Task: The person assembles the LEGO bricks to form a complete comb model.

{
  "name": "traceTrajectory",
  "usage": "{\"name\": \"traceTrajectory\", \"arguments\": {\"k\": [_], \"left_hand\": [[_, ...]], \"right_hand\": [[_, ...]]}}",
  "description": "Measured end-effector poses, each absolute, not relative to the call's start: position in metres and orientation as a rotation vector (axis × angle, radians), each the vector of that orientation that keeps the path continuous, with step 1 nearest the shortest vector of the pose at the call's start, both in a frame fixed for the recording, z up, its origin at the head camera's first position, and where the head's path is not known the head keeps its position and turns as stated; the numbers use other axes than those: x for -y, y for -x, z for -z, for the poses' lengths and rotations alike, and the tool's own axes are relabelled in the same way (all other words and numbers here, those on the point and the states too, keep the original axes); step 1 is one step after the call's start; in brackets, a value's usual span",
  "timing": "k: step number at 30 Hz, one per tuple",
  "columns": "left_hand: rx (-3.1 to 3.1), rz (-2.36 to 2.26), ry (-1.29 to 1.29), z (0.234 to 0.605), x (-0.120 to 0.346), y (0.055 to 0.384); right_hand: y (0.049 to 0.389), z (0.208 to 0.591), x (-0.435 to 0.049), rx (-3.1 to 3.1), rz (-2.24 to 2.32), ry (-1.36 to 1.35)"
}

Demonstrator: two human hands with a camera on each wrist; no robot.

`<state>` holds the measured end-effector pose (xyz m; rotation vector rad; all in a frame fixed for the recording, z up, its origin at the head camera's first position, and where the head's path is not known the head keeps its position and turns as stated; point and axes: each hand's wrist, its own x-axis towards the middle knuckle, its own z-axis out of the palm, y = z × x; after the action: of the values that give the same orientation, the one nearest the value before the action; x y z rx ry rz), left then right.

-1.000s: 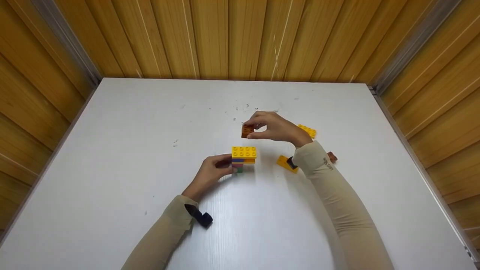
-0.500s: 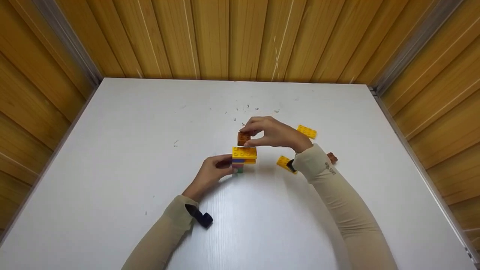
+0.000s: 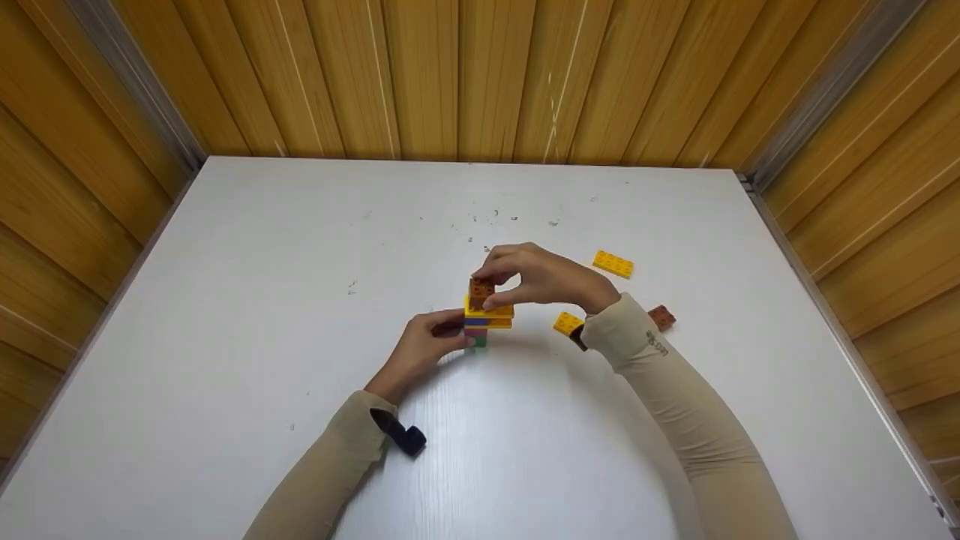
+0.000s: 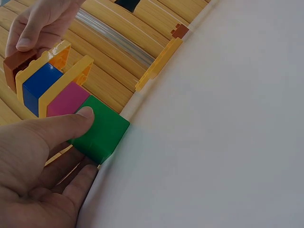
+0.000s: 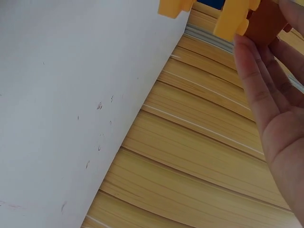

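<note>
A stack of toy building bricks stands upright on the white table. From the bottom it shows a green brick, a pink brick, a yellow plate, a blue brick and a second yellow plate. My left hand grips the stack low down, its thumb on the green brick. At the top, my right hand pinches a brown brick between thumb and fingers. That brick sits at the left end of the upper yellow plate; whether it is fully pressed down I cannot tell.
To the right on the table lie a yellow brick, another yellow brick partly behind the right wrist, and a brown brick beside the right sleeve. Wood-patterned panels enclose the back and sides.
My right hand has brought the brown brick down and slightly left, from above and behind the stack onto its top. The left hand and the stack have stayed in place.
</note>
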<state>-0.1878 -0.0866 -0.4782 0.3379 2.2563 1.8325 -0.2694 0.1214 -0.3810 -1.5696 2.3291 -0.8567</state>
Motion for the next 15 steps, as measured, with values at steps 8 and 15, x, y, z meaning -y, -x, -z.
{"name": "traceTrajectory", "arguments": {"k": [8, 15], "left_hand": [[-2.246, -1.854, -0.36, 0.4814, 0.087, 0.1897], [-2.244, -1.862, -0.355, 0.4808, 0.0865, 0.1894]], "right_hand": [[0.2666, 0.3816, -0.1192, -2.339, 0.791, 1.526], [0.2659, 0.3833, -0.1177, -2.333, 0.802, 1.519]]}}
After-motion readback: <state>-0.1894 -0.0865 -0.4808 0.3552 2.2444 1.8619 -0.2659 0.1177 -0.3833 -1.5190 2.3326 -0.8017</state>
